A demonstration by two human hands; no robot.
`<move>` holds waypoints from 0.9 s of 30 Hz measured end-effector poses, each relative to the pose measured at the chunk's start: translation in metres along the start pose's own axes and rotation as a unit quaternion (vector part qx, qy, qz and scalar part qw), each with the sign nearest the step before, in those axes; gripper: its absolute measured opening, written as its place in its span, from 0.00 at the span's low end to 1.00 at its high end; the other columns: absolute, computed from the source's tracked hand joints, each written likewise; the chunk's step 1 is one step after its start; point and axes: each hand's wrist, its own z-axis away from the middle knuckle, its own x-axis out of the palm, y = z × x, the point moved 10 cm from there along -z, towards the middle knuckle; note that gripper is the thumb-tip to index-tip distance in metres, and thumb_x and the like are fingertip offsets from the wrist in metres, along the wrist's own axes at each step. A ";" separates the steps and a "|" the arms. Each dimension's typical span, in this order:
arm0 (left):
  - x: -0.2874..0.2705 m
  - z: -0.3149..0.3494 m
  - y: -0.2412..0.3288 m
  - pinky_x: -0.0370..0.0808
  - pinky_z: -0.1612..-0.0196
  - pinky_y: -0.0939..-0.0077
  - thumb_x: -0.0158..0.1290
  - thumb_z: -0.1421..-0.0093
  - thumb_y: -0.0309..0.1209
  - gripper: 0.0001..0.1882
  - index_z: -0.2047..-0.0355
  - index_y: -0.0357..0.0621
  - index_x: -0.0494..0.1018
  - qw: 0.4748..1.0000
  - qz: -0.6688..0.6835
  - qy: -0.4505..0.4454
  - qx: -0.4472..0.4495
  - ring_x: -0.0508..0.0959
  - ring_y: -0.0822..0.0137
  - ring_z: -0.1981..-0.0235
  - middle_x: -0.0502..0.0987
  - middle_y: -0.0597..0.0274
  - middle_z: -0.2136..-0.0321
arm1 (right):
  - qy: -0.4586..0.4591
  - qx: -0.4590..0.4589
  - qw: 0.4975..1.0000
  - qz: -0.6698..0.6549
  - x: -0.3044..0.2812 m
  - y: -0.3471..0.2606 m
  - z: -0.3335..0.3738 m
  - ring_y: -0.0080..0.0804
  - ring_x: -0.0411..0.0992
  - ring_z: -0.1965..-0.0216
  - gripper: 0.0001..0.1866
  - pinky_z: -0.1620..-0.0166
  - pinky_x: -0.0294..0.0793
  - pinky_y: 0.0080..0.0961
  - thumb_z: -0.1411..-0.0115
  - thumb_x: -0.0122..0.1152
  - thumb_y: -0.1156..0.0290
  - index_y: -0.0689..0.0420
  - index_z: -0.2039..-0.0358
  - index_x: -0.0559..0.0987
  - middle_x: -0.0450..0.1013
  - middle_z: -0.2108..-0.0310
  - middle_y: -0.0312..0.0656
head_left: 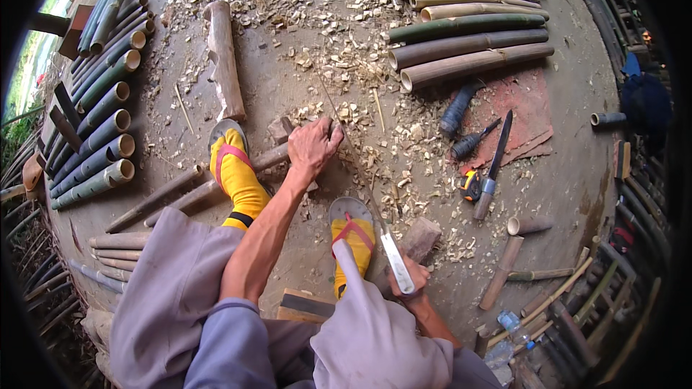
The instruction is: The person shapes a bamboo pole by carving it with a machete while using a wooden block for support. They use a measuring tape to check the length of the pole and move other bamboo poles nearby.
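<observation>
Hands are working low over a concrete floor (288, 65) strewn with wood shavings (346, 50): the left hand (313, 145) is closing around the upper end of a thin bamboo strip (353, 158), pinning it near a short bamboo piece (267, 158) lying beside the yellow-socked left foot (234, 169). The right hand (407, 274) is gripping the handle of a broad-bladed knife (395, 259), with the blade lying against the lower part of that strip, just beside the right foot (352, 234) and a small wooden block (422, 236). Bamboo poles (468, 43) are lying stacked at the far right, well apart from both hands.
</observation>
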 end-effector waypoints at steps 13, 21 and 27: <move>-0.003 -0.004 -0.001 0.70 0.67 0.62 0.44 0.41 0.46 0.18 0.72 0.45 0.70 1.000 -0.013 0.015 0.003 0.77 0.55 0.73 0.77 0.55 0.75 | -0.018 0.037 0.997 -0.064 -0.024 0.006 0.016 0.42 0.78 0.70 0.28 0.67 0.77 0.28 0.61 0.59 0.77 0.71 0.54 0.73 0.75 0.64 0.56; 0.001 -0.005 -0.004 0.71 0.67 0.62 0.43 0.41 0.47 0.18 0.70 0.44 0.69 1.000 -0.026 -0.011 -0.001 0.77 0.54 0.72 0.76 0.54 0.76 | -0.033 0.002 0.998 -0.047 -0.049 -0.002 0.012 0.42 0.78 0.74 0.25 0.68 0.78 0.28 0.61 0.57 0.79 0.74 0.58 0.74 0.75 0.64 0.56; -0.002 -0.005 -0.001 0.71 0.68 0.62 0.44 0.42 0.47 0.17 0.72 0.44 0.69 1.000 -0.006 0.000 0.009 0.76 0.54 0.73 0.75 0.54 0.77 | 0.020 0.019 0.992 -0.120 0.027 0.013 -0.105 0.37 0.74 0.81 0.24 0.78 0.72 0.26 0.56 0.58 0.80 0.72 0.55 0.73 0.74 0.76 0.52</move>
